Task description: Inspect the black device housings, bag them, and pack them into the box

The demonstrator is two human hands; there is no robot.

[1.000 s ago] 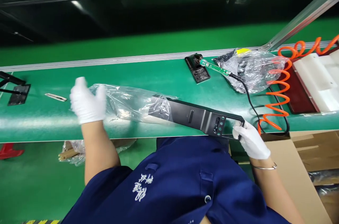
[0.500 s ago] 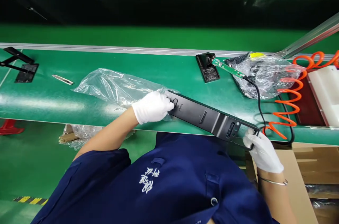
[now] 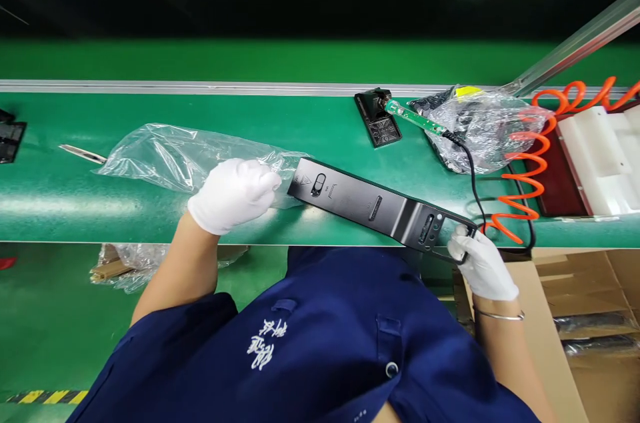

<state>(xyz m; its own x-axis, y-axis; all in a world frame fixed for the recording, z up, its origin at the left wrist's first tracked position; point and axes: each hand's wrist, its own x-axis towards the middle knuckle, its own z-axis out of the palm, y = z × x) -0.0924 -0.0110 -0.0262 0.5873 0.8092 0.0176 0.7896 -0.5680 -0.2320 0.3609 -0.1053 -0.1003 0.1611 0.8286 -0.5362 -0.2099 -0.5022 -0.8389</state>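
A long black flat device [image 3: 370, 206] with buttons lies slantwise on the green conveyor belt [image 3: 310, 130]. My right hand [image 3: 480, 266], in a white glove, grips its handle end at the belt's near edge. My left hand [image 3: 233, 193], also gloved, is closed on the mouth of a clear plastic bag [image 3: 175, 156] that lies flat on the belt. The bag's opening sits just left of the device's far end, which is out of the bag.
A small black part [image 3: 377, 120] and a green soldering iron [image 3: 415, 120] with a black cord lie at the back. A crumpled plastic bag [image 3: 485, 130], an orange coiled hose [image 3: 530, 170], a white foam tray [image 3: 600, 156] and cardboard boxes [image 3: 585, 303] are on the right.
The device's far end has come out of the bag. My left hand came from the bag's far end to the device's tip, then drew back onto the bag's mouth.
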